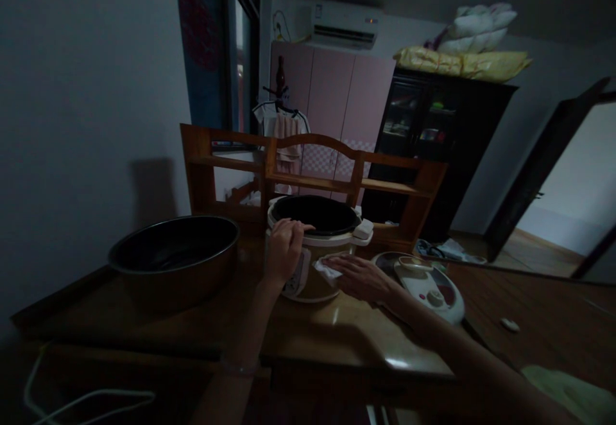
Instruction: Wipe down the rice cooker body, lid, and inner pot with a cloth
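One cooker (320, 241) — glossy desk (308, 338) beneath; wardrobe (332, 94) beyond.

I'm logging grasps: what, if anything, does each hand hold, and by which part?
The right hand holds a white cloth by the part under its fingers, at the cooker's front. The left hand is at its rim; whether gripping cannot be told.

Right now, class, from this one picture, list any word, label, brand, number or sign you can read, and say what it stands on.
No text can be read.
Cooker: the front panel bears marks, too dark and blurred to read.
Lid: any marks are too blurred to read.
Air conditioner: a label at one end, too small to read.
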### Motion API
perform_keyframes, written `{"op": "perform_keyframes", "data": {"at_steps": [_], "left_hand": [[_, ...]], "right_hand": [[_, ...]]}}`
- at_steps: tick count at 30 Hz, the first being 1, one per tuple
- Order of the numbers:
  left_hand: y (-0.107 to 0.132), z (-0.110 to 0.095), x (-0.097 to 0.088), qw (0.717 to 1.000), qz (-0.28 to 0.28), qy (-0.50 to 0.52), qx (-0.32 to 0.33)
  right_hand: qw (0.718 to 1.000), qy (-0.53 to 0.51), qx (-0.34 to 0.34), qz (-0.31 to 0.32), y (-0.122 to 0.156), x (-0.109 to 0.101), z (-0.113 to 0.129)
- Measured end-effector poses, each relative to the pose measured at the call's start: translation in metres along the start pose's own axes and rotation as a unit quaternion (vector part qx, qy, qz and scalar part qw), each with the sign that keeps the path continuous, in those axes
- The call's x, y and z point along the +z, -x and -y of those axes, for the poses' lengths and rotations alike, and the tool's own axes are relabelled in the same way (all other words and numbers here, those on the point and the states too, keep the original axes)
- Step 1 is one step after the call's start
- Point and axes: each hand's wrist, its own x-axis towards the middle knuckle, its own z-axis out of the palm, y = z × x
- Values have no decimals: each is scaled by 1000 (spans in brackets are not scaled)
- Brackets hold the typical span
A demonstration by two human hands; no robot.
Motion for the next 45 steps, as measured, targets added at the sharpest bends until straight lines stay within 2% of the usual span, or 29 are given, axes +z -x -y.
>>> {"op": "perform_keyframes", "data": {"at_steps": [4, 7, 11, 18, 26, 30, 38, 42, 45], "left_hand": [[0, 0, 0, 1000, 5, -4, 0], [0, 1, 0, 1000, 11, -9, -1], [1, 2, -1, 1000, 14, -9, 6], [1, 0, -1, 1000, 12, -10, 0], [1, 1, 1, 1000, 5, -6, 1], [1, 0, 1, 1000, 3, -7, 2], [0, 0, -1, 1000, 12, -11, 5], [1, 0, -1, 1000, 13, -10, 5], [1, 1, 0, 1000, 10, -10, 4]], "right_hand": [[997, 28, 53, -57, -31, 11, 22], [992, 32, 93, -82, -37, 22, 33], [992, 24, 83, -88, -28, 32, 39], [996, -6, 50, -69, -3, 36, 39], [992, -39, 111, -41, -4, 27, 58], [993, -48, 105, -35, -5, 26, 68], [993, -104, 48, 19, 18, 35, 49], [997, -71, 39, 9, 19, 23, 38], [996, -13, 86, -22, 11, 5, 30]]}}
